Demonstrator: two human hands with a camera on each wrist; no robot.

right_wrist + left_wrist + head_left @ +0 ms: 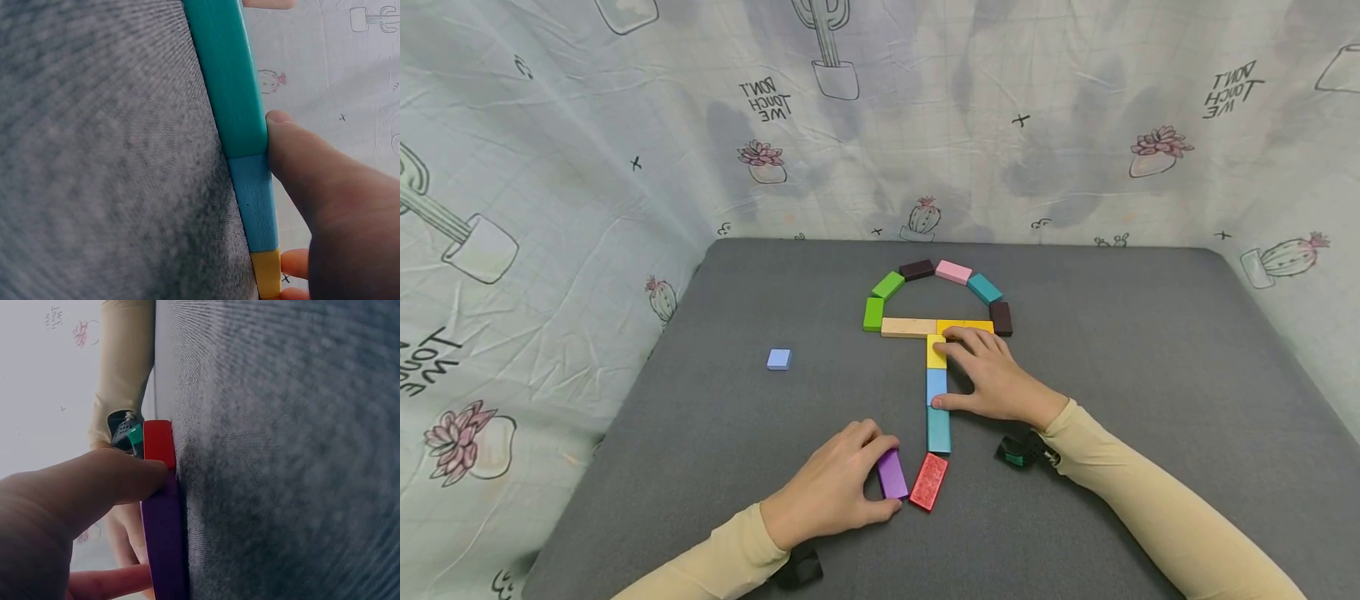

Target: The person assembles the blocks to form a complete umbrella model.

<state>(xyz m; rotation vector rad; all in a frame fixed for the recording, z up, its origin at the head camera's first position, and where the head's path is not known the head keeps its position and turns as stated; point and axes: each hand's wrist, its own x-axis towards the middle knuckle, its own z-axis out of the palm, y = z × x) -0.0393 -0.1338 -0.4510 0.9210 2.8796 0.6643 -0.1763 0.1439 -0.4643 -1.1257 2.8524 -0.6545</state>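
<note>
My left hand [831, 487] pinches a purple block [892, 475] between thumb and fingers, low over the grey table. Its near end lies close beside a tilted red block [929, 482], and in the left wrist view the thumb covers the corner between the two. My right hand [996, 375] rests along a straight column of blocks, fingers loosely spread. Its fingers reach the yellow block [936, 357] at the top, while the thumb lies where the light blue block [936, 383] meets the teal block [938, 429]. The red block sits at the column's lower end.
Above the column runs a horizontal row: a tan block [908, 327] and another yellow block [958, 324]. An arch of several blocks, including a pink one [953, 272], curves over it. A small blue block [779, 359] lies apart at left. Printed cloth [880, 125] hangs behind the table.
</note>
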